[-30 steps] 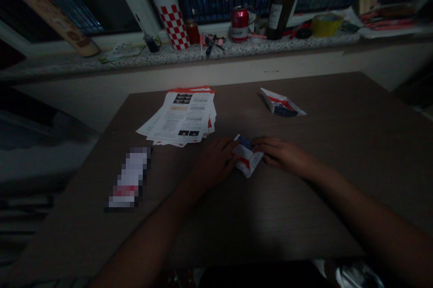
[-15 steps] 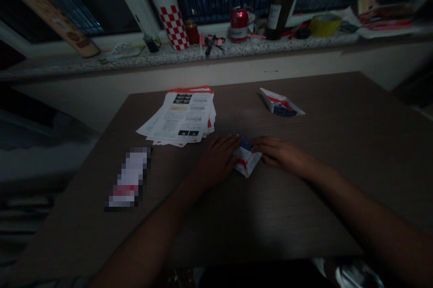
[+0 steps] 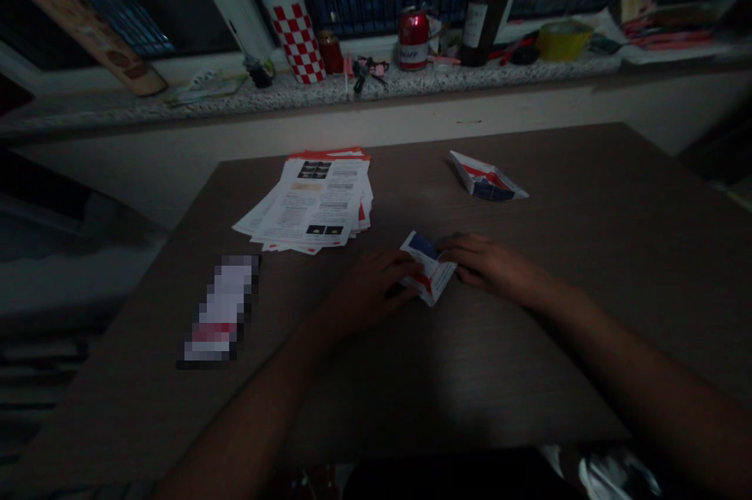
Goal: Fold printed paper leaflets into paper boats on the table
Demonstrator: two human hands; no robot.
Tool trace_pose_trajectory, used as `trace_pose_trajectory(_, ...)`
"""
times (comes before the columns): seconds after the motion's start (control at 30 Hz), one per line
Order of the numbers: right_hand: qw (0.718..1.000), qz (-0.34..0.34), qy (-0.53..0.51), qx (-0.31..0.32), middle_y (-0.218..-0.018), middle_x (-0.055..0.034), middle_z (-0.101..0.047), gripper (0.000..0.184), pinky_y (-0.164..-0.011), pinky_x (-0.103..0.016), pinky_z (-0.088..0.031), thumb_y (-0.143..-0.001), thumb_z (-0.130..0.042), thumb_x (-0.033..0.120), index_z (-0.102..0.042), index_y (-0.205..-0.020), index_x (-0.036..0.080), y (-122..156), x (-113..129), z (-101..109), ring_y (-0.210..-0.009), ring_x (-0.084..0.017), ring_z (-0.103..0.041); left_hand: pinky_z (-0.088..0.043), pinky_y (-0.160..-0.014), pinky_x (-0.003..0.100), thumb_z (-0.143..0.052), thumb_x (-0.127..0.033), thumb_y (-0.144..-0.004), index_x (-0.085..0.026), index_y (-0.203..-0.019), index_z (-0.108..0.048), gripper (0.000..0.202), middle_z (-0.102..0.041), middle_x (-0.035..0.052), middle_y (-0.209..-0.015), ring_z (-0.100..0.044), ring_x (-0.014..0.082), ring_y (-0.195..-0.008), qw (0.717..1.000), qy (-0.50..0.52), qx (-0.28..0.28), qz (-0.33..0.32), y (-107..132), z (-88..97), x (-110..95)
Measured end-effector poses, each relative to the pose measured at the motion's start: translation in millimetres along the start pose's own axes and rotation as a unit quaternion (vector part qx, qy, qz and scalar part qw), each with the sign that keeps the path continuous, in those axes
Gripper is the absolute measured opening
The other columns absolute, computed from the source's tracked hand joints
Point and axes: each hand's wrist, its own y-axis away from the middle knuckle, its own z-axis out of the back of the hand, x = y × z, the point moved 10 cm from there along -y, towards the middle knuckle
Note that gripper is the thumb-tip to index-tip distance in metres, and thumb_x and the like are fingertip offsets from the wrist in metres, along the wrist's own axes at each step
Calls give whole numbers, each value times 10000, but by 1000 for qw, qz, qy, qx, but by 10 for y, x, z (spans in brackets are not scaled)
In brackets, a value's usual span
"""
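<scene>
A folded paper [image 3: 432,274], white with blue and red print, lies on the table between my hands. My left hand [image 3: 370,287] has its thumb and fingertips at the paper's left edge, closed on it. On the other side, my right hand [image 3: 490,265] pinches the upper right edge; its lower fingers are curled and partly in shadow. Farther back on the table rests a folded paper boat [image 3: 490,179] in the same white, red and blue, apart from both hands.
A fanned stack of printed sheets [image 3: 311,202] lies at the back left, with a pixelated phone [image 3: 220,308] nearer me. Along the granite windowsill [image 3: 317,95] stand a checkered bottle [image 3: 297,38], a red can [image 3: 413,40], a dark bottle [image 3: 479,18] and yellow tape [image 3: 562,41].
My left hand has slid left and its fingers have drawn back from the paper's top, showing more of the blue part. The right hand stays at the paper's right edge.
</scene>
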Motion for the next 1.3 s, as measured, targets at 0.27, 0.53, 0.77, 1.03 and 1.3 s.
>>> trace_pose_trajectory(0.27, 1000, 12, -20, -17, -1390, -119, -676, 479, -1061, -526, -557, -934, -620, 112, -658, -1385, 270, -14, 112, 74, -1287, -309, -633, -489, -1120, 479, -712, -301, -1011, -306, -1303, -682, 294, -661, 55, -1360, -598, 265, -1309, 1000, 23, 2, 4, -5, -37, 29)
trace_pose_trajectory(0.53, 995, 10, -99, -24, -1326, -118, -681, 405, -1049, -491, -557, -1020, -598, 183, -634, -1411, 284, -37, 173, -8, -1251, -285, -638, -466, -1118, 459, -725, -299, -1002, -304, -1269, -699, 269, -666, 55, -1343, -599, 263, -1293, 1000, 23, 8, 7, -11, -43, 12)
trace_pose_trajectory(0.77, 989, -14, -143, -35, -1250, -103, -662, 274, -1032, -453, -556, -1046, -606, 238, -690, -1304, 272, -53, 157, -17, -1205, -257, -636, -453, -1082, 460, -723, -315, -1002, -311, -1298, -688, 298, -668, 51, -1319, -577, 275, -1256, 1000, -2, 10, 10, -9, -45, 6)
trace_pose_trajectory(1.03, 980, -37, -189, -51, -1179, -86, -640, 162, -1003, -399, -551, -1047, -627, 254, -704, -1189, 247, -57, 77, -37, -1143, -228, -642, -427, -1107, 455, -689, -247, -1017, -325, -1299, -685, 293, -652, 40, -1318, -547, 265, -1278, 1000, 7, 11, -3, -17, -86, -24)
trace_pose_trajectory(1.3, 974, -55, -210, -60, -1144, -76, -632, 97, -928, -366, -550, -1029, -665, 292, -695, -1106, 241, -51, 14, -46, -1056, -219, -642, -414, -1101, 439, -727, -236, -987, -273, -1191, -698, 210, -656, 47, -1302, -548, 265, -1263, 1000, 26, -4, -6, -26, -74, 4)
